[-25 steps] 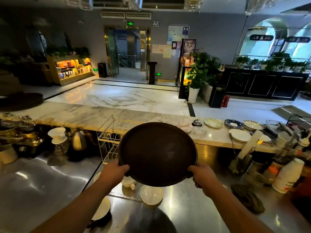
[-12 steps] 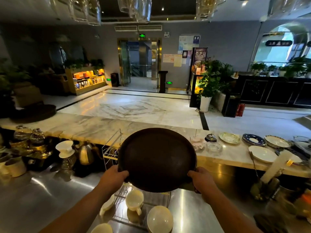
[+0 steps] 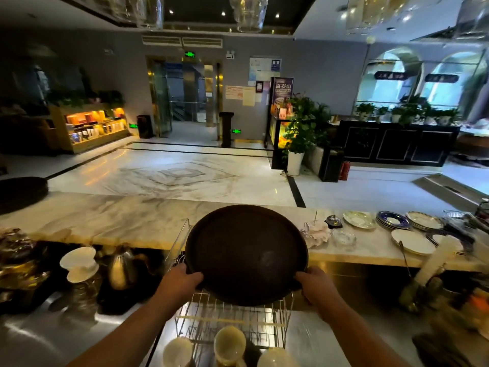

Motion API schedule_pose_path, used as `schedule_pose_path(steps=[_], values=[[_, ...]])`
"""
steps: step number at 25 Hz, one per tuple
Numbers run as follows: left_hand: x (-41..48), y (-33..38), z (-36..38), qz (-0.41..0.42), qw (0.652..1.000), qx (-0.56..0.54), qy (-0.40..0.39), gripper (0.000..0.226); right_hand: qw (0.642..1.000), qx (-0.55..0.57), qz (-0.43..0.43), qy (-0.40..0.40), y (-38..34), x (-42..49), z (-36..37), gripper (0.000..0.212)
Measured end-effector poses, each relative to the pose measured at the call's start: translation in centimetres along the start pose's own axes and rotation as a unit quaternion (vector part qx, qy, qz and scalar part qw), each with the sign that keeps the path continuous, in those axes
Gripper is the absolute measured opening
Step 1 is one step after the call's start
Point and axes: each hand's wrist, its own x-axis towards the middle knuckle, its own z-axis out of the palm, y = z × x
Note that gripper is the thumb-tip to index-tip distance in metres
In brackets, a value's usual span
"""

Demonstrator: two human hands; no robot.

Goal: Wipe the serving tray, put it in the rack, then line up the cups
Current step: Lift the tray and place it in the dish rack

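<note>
1. Position. The serving tray (image 3: 246, 254) is held on edge over the rack (image 3: 232, 320), its face turned toward me and its lower rim close above the wires. I cannot tell whether the rim touches a wire.

2. Grip. The left hand (image 3: 181, 280) clasps the lower left rim and the right hand (image 3: 316, 287) the lower right rim, with the fingers curled round the edge in both cases. Neither holds anything else.

3. Hazard, tipping. Both holds sit low, so most of the tray stands above them. If one hand lets go before the rim is seated between wires, I expect the tray to fall flat, toward me or toward the marble bar top (image 3: 119, 221) behind it.

4. Hazard, snagging. The dark disc hides the slots beneath it from me. A blind descent may land the rim across a wire rather than between two.

5. Hazard, cups. Three pale cups (image 3: 229, 344) lie at the near end of the rack, below the tray. I cannot tell whether they rest in the rack or on the steel counter (image 3: 312, 340). A dropped tray would strike them.

6. Hazard, rack shift. The counter looks smooth. A sideways push may slide the rack toward the kettle (image 3: 122, 270) at the left.
</note>
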Motion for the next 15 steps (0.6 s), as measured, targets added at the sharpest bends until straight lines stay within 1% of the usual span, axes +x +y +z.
schedule_pose_path(steps=[2,4,7,9,15], values=[[1.6,-0.6,-1.1,0.003,1.000,0.000,-0.009,0.022,1.000,0.004,0.013,0.003,-0.4,-0.3,1.5,0.007],[2.8,-1.2,-1.6,0.015,1.000,-0.007,-0.020,0.013,1.000,0.002,0.020,0.009,-0.6,-0.2,2.8,0.009],[4.2,-2.1,-1.9,0.011,0.999,-0.024,-0.027,0.014,0.999,0.012,0.029,0.004,-0.7,0.5,4.1,0.013],[5.0,-2.5,-1.9,0.008,0.999,-0.025,-0.031,0.008,0.999,0.013,0.032,-0.002,-0.7,1.1,4.7,0.013],[7.5,-3.1,-0.4,-0.020,0.999,0.009,-0.032,0.012,0.999,0.001,0.050,0.009,-0.6,4.3,5.8,0.008]])
